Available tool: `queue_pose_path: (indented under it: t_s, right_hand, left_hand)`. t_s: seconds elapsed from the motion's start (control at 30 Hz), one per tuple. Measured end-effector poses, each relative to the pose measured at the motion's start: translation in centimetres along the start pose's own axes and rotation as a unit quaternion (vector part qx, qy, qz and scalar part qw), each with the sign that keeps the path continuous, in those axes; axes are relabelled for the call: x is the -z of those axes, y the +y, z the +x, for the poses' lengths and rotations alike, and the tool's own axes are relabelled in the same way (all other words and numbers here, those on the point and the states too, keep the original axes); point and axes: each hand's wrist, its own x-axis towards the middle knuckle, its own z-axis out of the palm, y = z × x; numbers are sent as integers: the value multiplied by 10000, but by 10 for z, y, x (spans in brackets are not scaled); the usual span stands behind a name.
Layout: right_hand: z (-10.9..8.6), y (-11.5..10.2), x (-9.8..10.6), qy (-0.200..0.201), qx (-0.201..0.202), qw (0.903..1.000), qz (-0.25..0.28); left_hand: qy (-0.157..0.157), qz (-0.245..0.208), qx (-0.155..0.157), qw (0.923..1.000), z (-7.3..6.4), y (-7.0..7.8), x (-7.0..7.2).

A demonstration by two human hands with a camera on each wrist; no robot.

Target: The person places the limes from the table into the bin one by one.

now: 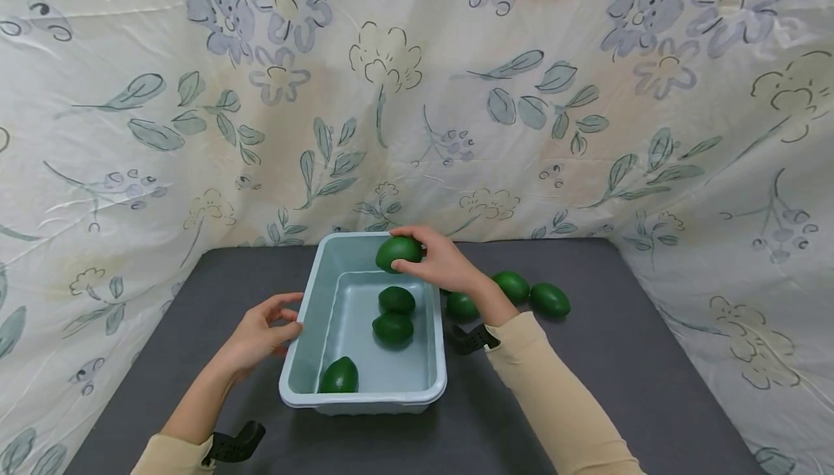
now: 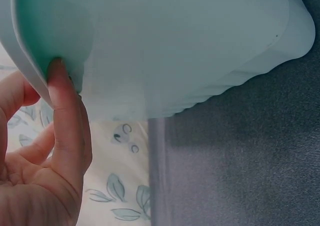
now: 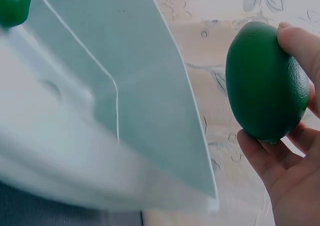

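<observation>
My right hand [image 1: 445, 261] holds a dark green, oval lime [image 1: 399, 253] between thumb and fingers, above the far end of a pale blue-green plastic bin [image 1: 300, 359]. Up close in the right wrist view, the lime [image 3: 265, 81] has glossy, finely dimpled skin. Three more limes lie inside the bin: two touching [image 1: 394, 329] near the right side, one [image 1: 340, 375] in the near left corner. My left hand [image 1: 257, 334] is at the bin's left side. In the left wrist view its fingers [image 2: 65, 116] pinch the rim, one against the outer wall.
Several more limes [image 1: 550, 300] lie on the dark grey table [image 1: 586, 388] right of the bin, partly hidden by my right forearm. Behind the table hangs a floral cloth [image 1: 417, 98], also at both sides. Each wrist wears a black strap [image 1: 234, 444].
</observation>
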Motion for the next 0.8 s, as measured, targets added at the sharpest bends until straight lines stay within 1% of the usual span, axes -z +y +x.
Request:
queue_pose_path:
  t_s: [0.13, 0.4, 0.6, 0.8]
  right_hand:
    - [6, -4, -7, -67, 118, 9998, -127]
    - [12, -11, -18, -248, 244, 9993, -131]
    - [17, -16, -23, -348, 265, 9990, -125]
    - [24, -20, -28, -384, 245, 9986, -283]
  left_hand:
    - [-17, -27, 11, 10000, 0, -1, 0]
    - [5, 8, 0, 10000, 0, 0, 0]
    - [17, 21, -19, 10000, 0, 0, 0]
    - [13, 15, -23, 10000, 0, 0, 0]
